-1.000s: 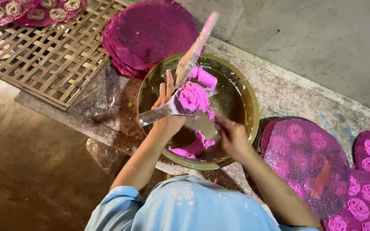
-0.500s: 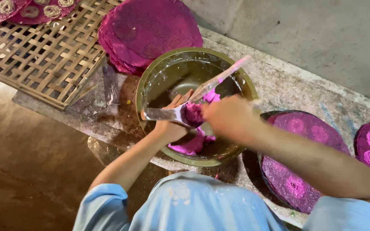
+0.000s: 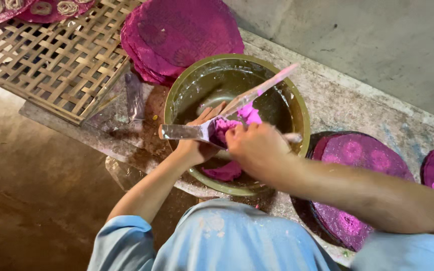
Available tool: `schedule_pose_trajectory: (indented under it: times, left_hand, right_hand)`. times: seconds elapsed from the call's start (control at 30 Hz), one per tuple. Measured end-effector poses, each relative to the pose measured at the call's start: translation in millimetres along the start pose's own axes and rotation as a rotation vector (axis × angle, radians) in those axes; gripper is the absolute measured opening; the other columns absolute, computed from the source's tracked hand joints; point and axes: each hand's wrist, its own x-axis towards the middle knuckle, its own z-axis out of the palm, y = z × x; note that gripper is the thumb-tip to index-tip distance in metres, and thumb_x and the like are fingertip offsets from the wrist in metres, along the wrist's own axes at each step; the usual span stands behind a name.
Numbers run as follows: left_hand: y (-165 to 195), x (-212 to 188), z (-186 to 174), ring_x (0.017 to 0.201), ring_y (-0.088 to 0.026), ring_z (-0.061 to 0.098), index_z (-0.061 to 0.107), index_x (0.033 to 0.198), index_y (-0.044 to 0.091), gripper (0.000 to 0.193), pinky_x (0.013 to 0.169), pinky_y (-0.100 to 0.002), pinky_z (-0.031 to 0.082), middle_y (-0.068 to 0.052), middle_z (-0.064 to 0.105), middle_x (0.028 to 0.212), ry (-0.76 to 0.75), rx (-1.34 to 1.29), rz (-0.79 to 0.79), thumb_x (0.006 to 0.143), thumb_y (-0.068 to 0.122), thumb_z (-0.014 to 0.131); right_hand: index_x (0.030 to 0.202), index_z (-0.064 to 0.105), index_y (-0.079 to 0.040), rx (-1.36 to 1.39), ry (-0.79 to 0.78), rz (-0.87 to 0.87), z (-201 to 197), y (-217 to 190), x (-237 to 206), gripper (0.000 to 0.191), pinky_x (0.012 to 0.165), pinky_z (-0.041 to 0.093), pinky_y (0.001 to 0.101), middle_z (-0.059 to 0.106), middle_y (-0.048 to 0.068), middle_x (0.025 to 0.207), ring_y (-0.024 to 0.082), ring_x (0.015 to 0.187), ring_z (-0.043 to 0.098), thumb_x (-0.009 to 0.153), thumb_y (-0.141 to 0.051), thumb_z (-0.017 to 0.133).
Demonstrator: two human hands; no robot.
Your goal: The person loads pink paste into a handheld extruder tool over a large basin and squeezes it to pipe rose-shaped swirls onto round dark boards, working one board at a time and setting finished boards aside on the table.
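Note:
A round olive-green bowl (image 3: 177, 90) sits on the stone ledge, with wet pink dough (image 3: 225, 171) inside. My left hand (image 3: 197, 143) lies over the bowl's near side with a flat metal blade (image 3: 182, 132) across it, a lump of pink dough (image 3: 224, 131) on the palm. My right hand (image 3: 254, 148) is closed on a long flat stick (image 3: 264, 89) smeared pink, its tip pointing up to the right over the bowl.
A woven bamboo rack (image 3: 51, 60) lies to the left with pink rosette pieces at its far edge. A stack of magenta discs (image 3: 182, 35) rests behind the bowl. A round tray (image 3: 357, 155) with pink rosettes is at the right. A grey wall runs behind.
My right hand has swung in from the right over the bowl and the stick's tip has dropped from upright to a slant. The left hand has stayed put with the dough.

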Motion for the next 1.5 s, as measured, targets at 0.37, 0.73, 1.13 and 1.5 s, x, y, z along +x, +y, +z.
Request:
schedule_pose_trajectory:
  times: [0.37, 0.73, 1.13, 1.5]
  left_hand:
    - [-7, 7, -27, 0.13, -0.041, 0.051, 0.05, 0.149, -0.001, 0.073, 0.111, -0.048, 0.035, -0.02, 0.062, 0.136, 0.009, -0.139, -0.001, 0.086, 0.019, 0.08]
    - [-11, -7, -7, 0.115, -0.021, 0.071, 0.064, 0.129, 0.012, 0.045, 0.108, -0.037, 0.056, -0.006, 0.074, 0.121, -0.021, -0.533, -0.298, 0.087, 0.021, 0.076]
    - [-12, -1, 5, 0.116, -0.032, 0.068, 0.056, 0.146, 0.012, 0.064, 0.098, -0.039, 0.057, -0.014, 0.066, 0.133, -0.055, -0.564, -0.312, 0.087, 0.029, 0.073]
    - [2, 18, -14, 0.132, -0.033, 0.055, 0.053, 0.145, 0.017, 0.08, 0.093, -0.045, 0.055, -0.008, 0.047, 0.156, 0.01, 0.221, -0.055, 0.076, 0.042, 0.084]
  right_hand:
    - [0.102, 0.068, -0.017, 0.067, 0.133, 0.062, 42, 67, -63, 0.026, 0.054, 0.056, 0.0381, 0.069, 0.004, 0.079, 0.023, 0.07, 0.072, 0.078, -0.013, 0.061]
    - [0.096, 0.065, -0.013, 0.175, -0.034, 0.106, -21, 47, -36, 0.012, 0.058, 0.058, 0.0422, 0.069, 0.007, 0.078, 0.026, 0.074, 0.072, 0.085, -0.013, 0.06]
    - [0.091, 0.066, -0.01, 0.121, 0.133, -0.014, 25, 12, -11, 0.01, 0.054, 0.057, 0.0385, 0.069, 0.009, 0.078, 0.026, 0.068, 0.071, 0.083, -0.017, 0.062]
    - [0.102, 0.066, -0.01, 0.06, 0.022, 0.03, 45, 30, -15, 0.021, 0.054, 0.058, 0.04, 0.069, 0.01, 0.086, 0.028, 0.069, 0.072, 0.082, -0.015, 0.061]
